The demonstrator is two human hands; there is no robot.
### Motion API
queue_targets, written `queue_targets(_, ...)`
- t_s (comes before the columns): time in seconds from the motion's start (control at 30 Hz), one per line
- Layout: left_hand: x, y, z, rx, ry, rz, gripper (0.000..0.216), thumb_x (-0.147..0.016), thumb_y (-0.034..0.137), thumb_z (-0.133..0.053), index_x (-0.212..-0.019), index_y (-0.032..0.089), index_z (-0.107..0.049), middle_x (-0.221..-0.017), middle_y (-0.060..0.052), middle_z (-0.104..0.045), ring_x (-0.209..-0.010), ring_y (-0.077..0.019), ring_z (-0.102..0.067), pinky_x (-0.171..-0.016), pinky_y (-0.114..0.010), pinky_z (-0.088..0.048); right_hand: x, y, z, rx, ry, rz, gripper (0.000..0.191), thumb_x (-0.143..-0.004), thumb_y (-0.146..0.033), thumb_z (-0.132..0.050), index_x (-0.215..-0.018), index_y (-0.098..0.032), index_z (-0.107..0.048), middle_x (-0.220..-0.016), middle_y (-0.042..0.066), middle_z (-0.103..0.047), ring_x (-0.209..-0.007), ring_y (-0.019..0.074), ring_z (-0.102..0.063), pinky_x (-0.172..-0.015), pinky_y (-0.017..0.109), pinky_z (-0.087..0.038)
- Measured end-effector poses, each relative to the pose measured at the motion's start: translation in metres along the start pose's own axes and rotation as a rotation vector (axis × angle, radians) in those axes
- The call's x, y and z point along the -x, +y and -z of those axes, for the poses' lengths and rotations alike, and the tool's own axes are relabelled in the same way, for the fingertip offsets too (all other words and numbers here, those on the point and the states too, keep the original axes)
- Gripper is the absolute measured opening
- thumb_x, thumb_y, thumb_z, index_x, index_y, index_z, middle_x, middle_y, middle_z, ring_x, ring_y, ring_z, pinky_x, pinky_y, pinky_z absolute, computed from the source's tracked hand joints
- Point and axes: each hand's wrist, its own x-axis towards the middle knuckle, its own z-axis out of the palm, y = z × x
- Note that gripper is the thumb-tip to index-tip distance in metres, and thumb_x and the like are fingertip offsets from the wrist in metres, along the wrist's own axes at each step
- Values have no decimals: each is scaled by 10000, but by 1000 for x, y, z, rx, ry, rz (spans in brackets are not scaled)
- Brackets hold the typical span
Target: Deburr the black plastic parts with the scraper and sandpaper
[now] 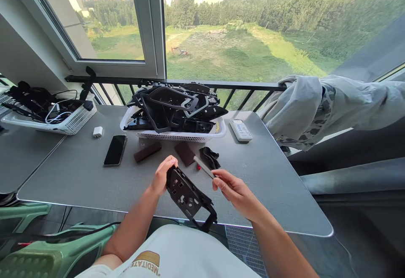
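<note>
Two hands held a part (188,195) and a tool (204,167) over the table's (268,176) near edge.
Left hand (163,174) clasped the part's top; right hand (236,191) pinched the tool, fingers narrow. Behind lay blocks (147,151), a phone (115,149), a remote (241,130) and a basket (177,135).

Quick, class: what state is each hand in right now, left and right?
Left hand: closed, holding the black plastic part by its top end.
Right hand: closed, pinching a thin pale tool.

Thin tool (204,167) (perhaps a file) is partly hidden.
</note>
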Motion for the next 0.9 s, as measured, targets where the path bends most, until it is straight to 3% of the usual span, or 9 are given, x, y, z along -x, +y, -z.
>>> queue_targets(0.13, 2, 3, -5, -53, -20, -2, 423, -769, 587, -592, -681, 189, -477, -605, 54, -372, -487, -72, -355, -431, -196, -308, -5, 1, -2, 497, 58, 177, 358, -972, -466, -416, -1073, -243, -677, -894, 59, -718, -757, 195, -660, -663, 306, -515)
queue_targets(0.3, 5, 10, -11, -105, 2, 49, 573, -672, 752, -620, -701, 201, -464, -545, 74, -349, -411, -64, -344, -368, -188, -251, -9, 6, -9, 677, 22, 275, 441, -1015, -438, -323, -1148, -218, -681, -836, 70, -697, -716, 199, -678, -618, 294, -515)
queue_targets(0.53, 4, 7, -8, -108, 9, 103, 638, -636, 822, -596, -727, 205, -460, -535, 84, -356, -380, -55, -341, -346, -177, -245, -5, 6, -5, 636, -3, 229, 462, -996, -494, -359, -1140, -240, -717, -796, 66, -683, -667, 200, -651, -613, 303, -498)
queue_targets(0.9, 4, 10, -6, -87, -14, 105, 552, -666, 712, -667, -720, 208, -450, -530, 83, -382, -397, -57, -345, -366, -177, -267, -7, 3, 1, 365, -39, 134, 407, -907, -551, -513, -1032, -252, -759, -744, 56, -667, -659, 199, -583, -628, 321, -459)
